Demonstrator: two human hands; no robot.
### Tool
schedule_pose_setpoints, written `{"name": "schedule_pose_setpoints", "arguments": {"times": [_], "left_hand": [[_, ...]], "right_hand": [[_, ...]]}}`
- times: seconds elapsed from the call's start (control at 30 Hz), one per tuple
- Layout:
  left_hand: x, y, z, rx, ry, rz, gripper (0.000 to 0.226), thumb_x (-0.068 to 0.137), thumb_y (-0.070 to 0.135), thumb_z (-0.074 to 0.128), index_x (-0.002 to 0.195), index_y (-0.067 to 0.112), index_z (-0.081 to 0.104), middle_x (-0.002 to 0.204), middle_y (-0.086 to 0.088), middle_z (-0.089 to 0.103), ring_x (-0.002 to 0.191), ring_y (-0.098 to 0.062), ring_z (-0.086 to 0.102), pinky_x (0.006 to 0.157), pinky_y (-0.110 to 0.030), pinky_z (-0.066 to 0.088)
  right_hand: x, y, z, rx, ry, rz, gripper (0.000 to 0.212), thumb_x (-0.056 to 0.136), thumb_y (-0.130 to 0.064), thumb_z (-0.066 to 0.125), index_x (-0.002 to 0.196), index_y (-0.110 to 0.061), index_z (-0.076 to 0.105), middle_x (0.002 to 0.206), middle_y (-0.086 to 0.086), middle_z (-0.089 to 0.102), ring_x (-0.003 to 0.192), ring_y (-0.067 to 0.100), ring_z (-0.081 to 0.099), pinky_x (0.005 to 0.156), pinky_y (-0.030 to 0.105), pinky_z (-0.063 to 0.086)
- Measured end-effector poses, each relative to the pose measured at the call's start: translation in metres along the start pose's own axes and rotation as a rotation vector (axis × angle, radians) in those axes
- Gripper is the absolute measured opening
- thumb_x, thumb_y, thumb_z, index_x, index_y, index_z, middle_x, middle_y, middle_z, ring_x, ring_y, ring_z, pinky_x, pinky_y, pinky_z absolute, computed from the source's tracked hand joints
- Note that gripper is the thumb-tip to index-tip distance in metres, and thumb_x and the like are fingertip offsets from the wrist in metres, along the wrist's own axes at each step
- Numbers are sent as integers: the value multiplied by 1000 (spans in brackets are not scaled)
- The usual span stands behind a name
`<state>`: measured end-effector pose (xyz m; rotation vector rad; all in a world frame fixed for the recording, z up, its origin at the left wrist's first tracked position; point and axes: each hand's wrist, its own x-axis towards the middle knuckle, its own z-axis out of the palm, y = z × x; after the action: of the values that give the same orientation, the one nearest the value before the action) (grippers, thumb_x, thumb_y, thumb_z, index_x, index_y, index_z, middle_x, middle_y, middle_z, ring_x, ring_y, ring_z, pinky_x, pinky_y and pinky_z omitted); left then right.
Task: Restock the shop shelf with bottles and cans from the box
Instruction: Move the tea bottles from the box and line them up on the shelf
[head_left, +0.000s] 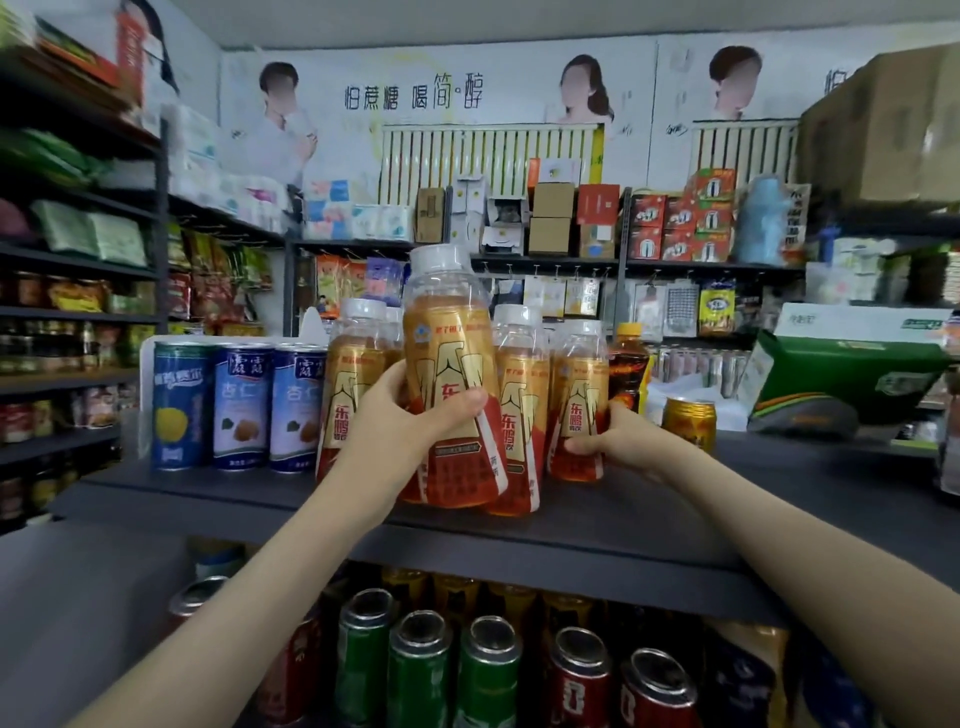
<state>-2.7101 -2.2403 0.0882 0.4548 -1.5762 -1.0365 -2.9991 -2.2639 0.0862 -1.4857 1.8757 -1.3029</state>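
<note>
Left hand (415, 421) clamped round the middle of 1 bottle (449, 364), which is nearly upright in front of the row. Right hand (621, 439) wrapped round the foot of the end bottle (579, 395), which stands on the shelf (675, 525). We read the right hand's grip as steadying or shifting the end bottle to make room, and the left hand's mid-body grip as keeping the label forward for setting down. We cannot tell whether the held bottle's base touches the shelf. The box of stock is not in view.

Around them, from largest to smallest:
- The dark shelf has a free strip only along its front edge.
- A green carton (841, 374) lies well to the right.
- The row (519, 395) of matching bottles is packed close, so we see no open gap for the held one.
- 3 blue cans (241, 410) bound the row on the left.
- A dark bottle (628, 374) and 1 gold can (688, 423) bound it on the right.
- Lower cans (421, 670) fill the tier below.
</note>
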Motion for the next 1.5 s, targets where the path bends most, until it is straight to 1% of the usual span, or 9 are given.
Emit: {"name": "schedule_pose_setpoints", "arguments": {"times": [0.23, 0.4, 0.5, 0.6, 0.83, 1.0, 1.17, 1.27, 1.5], "left_hand": [[-9, 1, 7, 31, 34, 4, 69, 51, 47, 76, 114, 24, 60, 97, 11, 73, 89, -7, 70, 80, -33, 55], [-15, 5, 22, 123, -22, 54, 67, 53, 49, 87, 112, 31, 60, 100, 13, 72, 93, -3, 68, 80, -28, 55], [-16, 11, 42, 212, -52, 120, 67, 51, 52, 83, 110, 34, 58, 98, 16, 70, 89, 6, 64, 73, -15, 52], [-15, 13, 64, 237, -62, 179, 62, 60, 48, 84, 115, 33, 60, 100, 17, 70, 92, 5, 64, 80, -20, 53], [-1, 19, 84, 497, -298, 135, 71, 66, 58, 76, 129, 36, 49, 121, 15, 58, 115, -5, 54, 93, -25, 46], [-7, 7, 73, 858, 53, 405, 68, 83, 52, 61, 143, 38, 31, 145, 6, 29, 131, -14, 20, 100, -28, 20], [-6, -32, 71, 1206, 177, 446, 82, 82, 52, 63, 150, 34, 22, 149, -18, 21, 129, -34, 24, 105, -46, 33], [-6, -46, 73, 1238, 163, 414, 87, 81, 47, 67, 152, 34, 17, 150, -19, 19, 122, -38, 34, 98, -47, 42], [-6, -48, 77, 1146, 142, 371, 83, 89, 39, 61, 151, 40, 7, 152, -19, 8, 120, -34, 31, 99, -39, 37]], "right_hand": [[10, -1, -2, -167, -26, 56, 58, 77, -22, 78, 128, -10, 52, 126, 6, 62, 115, 23, 58, 101, 39, 45], [-47, -57, 5, -122, 338, -267, 63, 90, -42, 61, 137, -9, 38, 125, 5, 51, 109, 18, 51, 84, 30, 46], [-102, -89, -3, 73, -92, -495, 50, 92, -58, 42, 128, -26, 53, 120, -11, 61, 115, 9, 56, 98, 29, 44], [-136, -86, -17, 132, -366, -455, 41, 83, -56, 58, 119, -34, 58, 118, -12, 67, 113, 10, 61, 97, 35, 48], [-134, -52, -37, 239, -211, -424, 41, 76, -32, 72, 113, -15, 64, 112, 1, 71, 105, 19, 67, 89, 37, 53], [-111, -32, -36, 112, -135, -336, 33, 78, -34, 70, 108, -22, 62, 96, -10, 74, 91, 7, 69, 67, 15, 49], [-82, -18, -33, 44, -12, -326, 99, 69, -38, 80, 144, -33, 17, 123, 1, 60, 104, 12, 64, 87, 36, 55], [-72, -10, -17, -182, -16, -417, 128, 74, -14, 81, 146, -38, -23, 143, -6, 35, 123, 5, 46, 100, 24, 43], [-41, -4, -7, -254, -17, -409, 134, 73, -20, 79, 127, -60, -38, 159, 3, 9, 143, 23, 24, 113, 54, 29]]}}
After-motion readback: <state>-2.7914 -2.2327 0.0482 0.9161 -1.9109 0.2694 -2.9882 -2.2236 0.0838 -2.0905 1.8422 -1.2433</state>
